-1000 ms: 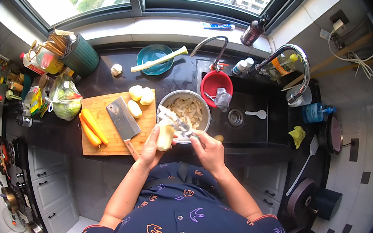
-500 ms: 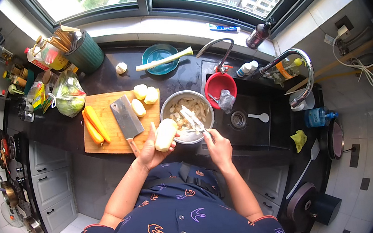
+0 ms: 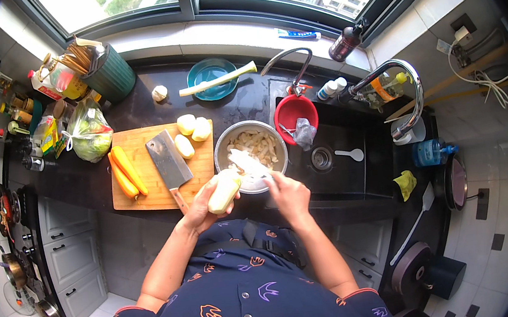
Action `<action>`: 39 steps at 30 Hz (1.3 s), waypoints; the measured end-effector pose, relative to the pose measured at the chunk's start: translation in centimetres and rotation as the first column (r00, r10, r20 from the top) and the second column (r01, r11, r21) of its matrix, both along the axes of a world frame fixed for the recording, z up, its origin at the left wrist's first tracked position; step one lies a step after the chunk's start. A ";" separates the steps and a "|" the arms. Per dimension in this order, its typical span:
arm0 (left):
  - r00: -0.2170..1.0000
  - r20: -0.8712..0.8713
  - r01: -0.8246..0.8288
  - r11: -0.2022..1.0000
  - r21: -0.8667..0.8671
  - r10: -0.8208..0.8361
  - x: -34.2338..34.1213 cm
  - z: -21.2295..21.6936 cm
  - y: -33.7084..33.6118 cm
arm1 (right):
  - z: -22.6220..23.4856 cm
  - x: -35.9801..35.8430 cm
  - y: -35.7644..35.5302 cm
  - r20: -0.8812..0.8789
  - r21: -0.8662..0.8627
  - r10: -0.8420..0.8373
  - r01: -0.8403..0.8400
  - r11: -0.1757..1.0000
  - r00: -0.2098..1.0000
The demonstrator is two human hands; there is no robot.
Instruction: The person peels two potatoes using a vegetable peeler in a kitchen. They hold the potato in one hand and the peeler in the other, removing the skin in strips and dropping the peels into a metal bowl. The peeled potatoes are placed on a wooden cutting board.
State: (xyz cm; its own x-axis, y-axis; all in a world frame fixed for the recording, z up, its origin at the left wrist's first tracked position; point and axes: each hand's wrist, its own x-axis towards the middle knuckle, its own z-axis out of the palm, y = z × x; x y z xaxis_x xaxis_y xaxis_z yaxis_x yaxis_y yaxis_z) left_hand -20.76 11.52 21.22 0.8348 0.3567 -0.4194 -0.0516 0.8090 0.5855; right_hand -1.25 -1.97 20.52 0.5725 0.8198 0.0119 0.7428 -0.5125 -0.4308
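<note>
A peeled, pale yellow potato (image 3: 225, 191) rests in my left hand (image 3: 199, 211), whose fingers wrap round it by the front edge of the counter. My right hand (image 3: 290, 196) grips a white peeler (image 3: 248, 162), blurred by motion, its head close to the potato's far end. Beneath the peeler stands a metal bowl (image 3: 220, 157) with potato peelings (image 3: 260, 145) inside. To its left lies a wooden cutting board (image 3: 199, 163). It carries a cleaver (image 3: 169, 162), carrots (image 3: 128, 171) and three peeled potatoes (image 3: 185, 146); the cleaver's handle ends near my left hand.
A teal plate (image 3: 198, 76) with a long green-white stalk (image 3: 225, 78) across it stands behind the board, beside a garlic bulb (image 3: 160, 93). Bagged green vegetables (image 3: 90, 133) sit at the left. On the right are a red basin (image 3: 292, 110), a dark sink (image 3: 345, 176) and a tall tap (image 3: 416, 97).
The peeler has moved left and up against the potato, with my right hand following slightly left. The potato has tilted and shifted a little left and down. The whole view has shifted slightly.
</note>
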 end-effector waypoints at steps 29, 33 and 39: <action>0.987 -0.140 -0.065 0.990 0.127 0.083 1.1 -0.2 0.1 | 4.2 -2.8 -0.3 -0.318 0.225 0.059 0.015 0.974 0.946; 0.992 -0.097 -0.053 0.974 0.221 0.076 1.0 -0.6 0.0 | 2.5 -2.9 0.0 -0.201 0.270 0.096 -0.039 0.962 0.975; 0.998 -0.042 -0.048 0.998 0.031 0.049 0.3 0.2 0.0 | 1.0 0.2 -1.1 -0.301 0.013 -0.190 0.203 0.979 0.935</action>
State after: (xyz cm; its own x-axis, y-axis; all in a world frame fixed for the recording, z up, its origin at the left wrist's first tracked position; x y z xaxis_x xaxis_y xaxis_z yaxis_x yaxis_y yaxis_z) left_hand -20.45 11.50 21.38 0.7974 0.4094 -0.4433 -0.0647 0.7883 0.6118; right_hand -1.09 -3.09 21.55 0.7052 0.6930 -0.1499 0.4642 -0.6111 -0.6412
